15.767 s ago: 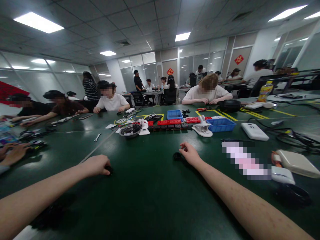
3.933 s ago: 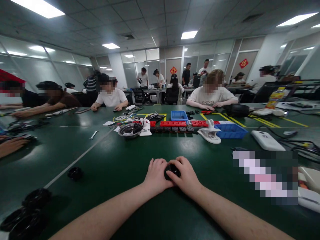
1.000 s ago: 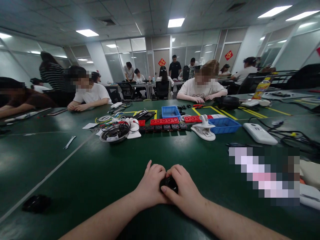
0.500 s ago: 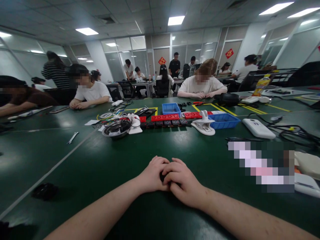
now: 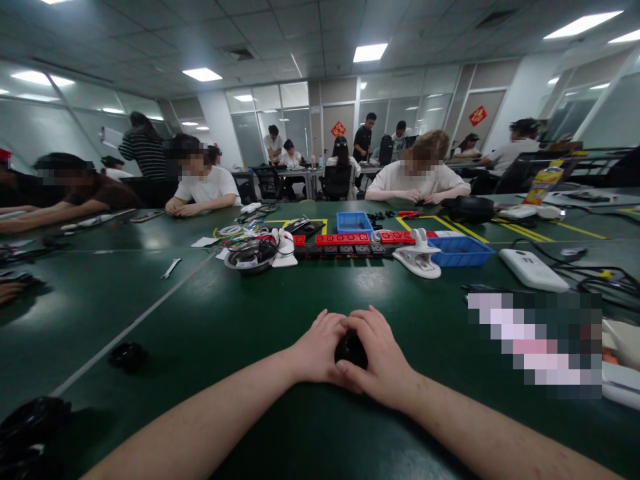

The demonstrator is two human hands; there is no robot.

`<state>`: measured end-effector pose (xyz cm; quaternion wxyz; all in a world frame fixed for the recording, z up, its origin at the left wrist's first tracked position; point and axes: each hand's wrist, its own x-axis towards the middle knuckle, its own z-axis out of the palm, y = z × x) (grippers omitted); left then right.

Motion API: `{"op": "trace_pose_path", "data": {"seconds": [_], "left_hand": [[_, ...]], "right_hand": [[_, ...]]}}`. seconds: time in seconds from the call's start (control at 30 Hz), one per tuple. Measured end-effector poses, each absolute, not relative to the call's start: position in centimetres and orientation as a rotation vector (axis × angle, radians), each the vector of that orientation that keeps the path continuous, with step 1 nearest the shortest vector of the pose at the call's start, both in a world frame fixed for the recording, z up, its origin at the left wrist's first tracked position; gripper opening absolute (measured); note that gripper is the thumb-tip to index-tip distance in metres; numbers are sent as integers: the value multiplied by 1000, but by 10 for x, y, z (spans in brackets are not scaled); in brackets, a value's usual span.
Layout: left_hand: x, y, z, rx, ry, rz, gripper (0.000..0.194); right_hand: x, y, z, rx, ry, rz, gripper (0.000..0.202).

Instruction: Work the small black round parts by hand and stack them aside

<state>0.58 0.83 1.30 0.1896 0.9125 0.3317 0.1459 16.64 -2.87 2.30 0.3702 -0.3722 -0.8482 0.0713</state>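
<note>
A small rounded black object [image 5: 351,349] is enclosed between both hands, just above the green table [image 5: 280,300] at the lower middle. My left hand [image 5: 323,348] curves around its left side, fingers bent over it. From the right, my right hand [image 5: 377,347] wraps the object, with the thumb across its lower front and the fingertips meeting those of the left hand at the top. What the object is cannot be made out.
Black round parts [image 5: 128,357] lie at the left, with a wrench [image 5: 171,268] beyond. Red and black blocks, a metal bowl [image 5: 249,257], a white clip [image 5: 420,257] and a blue tray [image 5: 460,252] stand ahead. People sit across the table; a white case [image 5: 533,269] is at right.
The view has swung left, shifting the scene rightward. My right hand has opened around the black object, its thumb now lower, so more of the object shows.
</note>
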Motion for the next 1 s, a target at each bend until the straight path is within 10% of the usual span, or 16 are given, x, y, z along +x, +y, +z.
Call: {"op": "trace_pose_path", "data": {"seconds": [0.5, 1.0], "left_hand": [[13, 2, 6, 2558, 1145, 584, 45], [6, 17, 6, 2591, 862, 549, 28]], "right_hand": [[160, -21, 17, -1400, -2119, 249, 25], [165, -28, 24, -704, -2257, 353, 20]]}}
